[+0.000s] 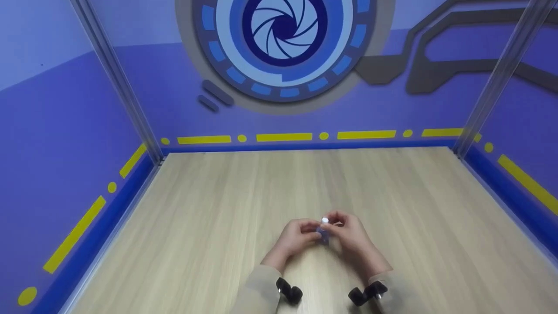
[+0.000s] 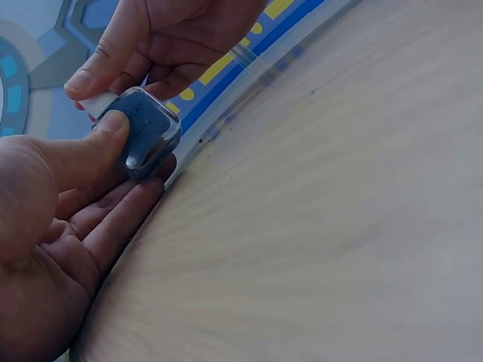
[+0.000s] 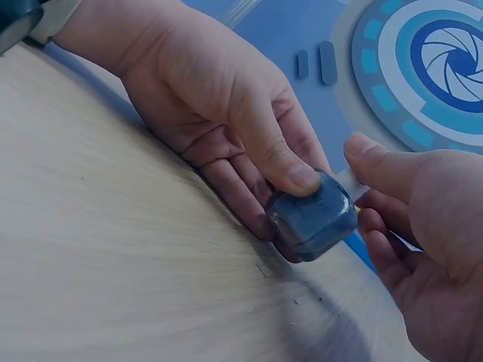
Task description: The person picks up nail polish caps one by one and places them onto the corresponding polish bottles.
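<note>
A small squarish glass nail polish bottle (image 2: 151, 136), blue-grey inside with faint lettering on its face, is held between both hands low over the table. My left hand (image 1: 296, 237) grips the glass body, its thumb flat on the front and its fingers behind. On the white cap (image 3: 352, 184), my right hand (image 1: 352, 230) has a pinch with thumb and fingers. The cap sits at the bottle's neck, and the right fingers partly cover it. In the head view the bottle looks tilted slightly, with the cap (image 1: 325, 220) uppermost.
The wood-grain table (image 1: 209, 209) spreads around the hands. Blue printed walls with yellow dashes (image 1: 284, 137) enclose its back and sides, with metal posts (image 1: 126, 87) at the corners. Black wrist mounts (image 1: 289, 291) sit on both sleeves.
</note>
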`<state>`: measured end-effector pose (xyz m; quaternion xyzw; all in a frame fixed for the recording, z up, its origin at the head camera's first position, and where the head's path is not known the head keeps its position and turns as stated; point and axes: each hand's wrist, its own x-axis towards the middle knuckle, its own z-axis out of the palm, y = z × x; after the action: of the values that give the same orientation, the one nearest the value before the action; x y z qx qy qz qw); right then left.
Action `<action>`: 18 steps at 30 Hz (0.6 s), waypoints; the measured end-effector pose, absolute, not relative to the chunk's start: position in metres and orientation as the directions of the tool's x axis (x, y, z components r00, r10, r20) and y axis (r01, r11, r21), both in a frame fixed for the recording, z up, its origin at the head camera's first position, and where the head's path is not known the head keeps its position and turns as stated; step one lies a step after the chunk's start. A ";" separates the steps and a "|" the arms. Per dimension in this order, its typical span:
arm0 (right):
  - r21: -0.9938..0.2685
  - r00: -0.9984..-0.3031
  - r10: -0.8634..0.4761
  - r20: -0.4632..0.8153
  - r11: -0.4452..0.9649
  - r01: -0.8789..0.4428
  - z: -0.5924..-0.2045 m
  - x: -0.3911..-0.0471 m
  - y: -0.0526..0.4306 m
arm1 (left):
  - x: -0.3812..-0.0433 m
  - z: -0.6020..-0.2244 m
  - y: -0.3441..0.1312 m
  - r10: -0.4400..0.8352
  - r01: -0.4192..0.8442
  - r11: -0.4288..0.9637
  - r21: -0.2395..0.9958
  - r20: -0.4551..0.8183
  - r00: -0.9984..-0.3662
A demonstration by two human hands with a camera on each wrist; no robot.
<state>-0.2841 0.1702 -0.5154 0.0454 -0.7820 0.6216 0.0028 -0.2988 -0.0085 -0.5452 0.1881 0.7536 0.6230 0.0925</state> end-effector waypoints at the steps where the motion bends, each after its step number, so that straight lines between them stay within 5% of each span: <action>1: -0.976 -0.995 -0.088 0.050 0.208 -0.068 -0.516 -0.284 0.172 | -0.299 -0.545 -0.008 0.399 0.165 0.151 0.975 0.093 -0.912; 7: -0.988 -0.980 -0.195 0.033 0.140 -0.061 -0.522 -0.286 0.180 | -0.299 -0.545 -0.008 0.386 0.161 0.139 0.977 0.096 -0.917; 18: -0.976 -0.993 -0.112 0.044 0.209 -0.067 -0.517 -0.286 0.172 | -0.300 -0.547 -0.009 0.396 0.185 0.151 0.971 0.112 -0.911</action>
<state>-0.2859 0.1722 -0.5171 0.0577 -0.7773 0.6262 -0.0180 -0.2996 -0.0088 -0.5468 0.1928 0.7540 0.6223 0.0846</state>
